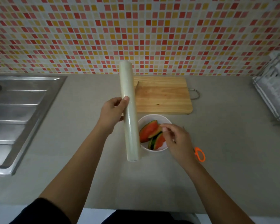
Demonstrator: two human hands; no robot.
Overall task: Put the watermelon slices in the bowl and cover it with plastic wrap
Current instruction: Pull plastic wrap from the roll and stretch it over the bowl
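Watermelon slices [149, 133], red flesh with green rind, lie leaning on one another inside a white bowl [153, 117] that stands on the grey tabletop [229, 143], just in front of a wooden cutting board [165, 96]. The left hand [111, 114] holds a long roll of plastic wrap [130, 126] up off the tabletop, its fingers [125, 99] clenched around the roll a little above the middle, the thumb lying across the front. The roll stands nearly upright, tilted slightly, and its lower part crosses in front of the bowl's left rim and hides it. The right hand [176, 141] hovers over the right side of the bowl with the fingers bent and the tips close to the uppermost slice; whether they pinch anything or merely hang curled cannot be told. A metal loop handle sticks out from the right edge of the cutting board, and a dark knife tip [137, 85] peeks out from behind the roll at the board's left end. Orange-handled scissors [200, 154] lie on the tabletop just beside the right wrist. A steel sink [19, 113] with a ribbed drainer fills the left side, a dish rack [275, 91] stands at the far right, and a wall of red, yellow and white mosaic tiles [136, 33] rises behind.
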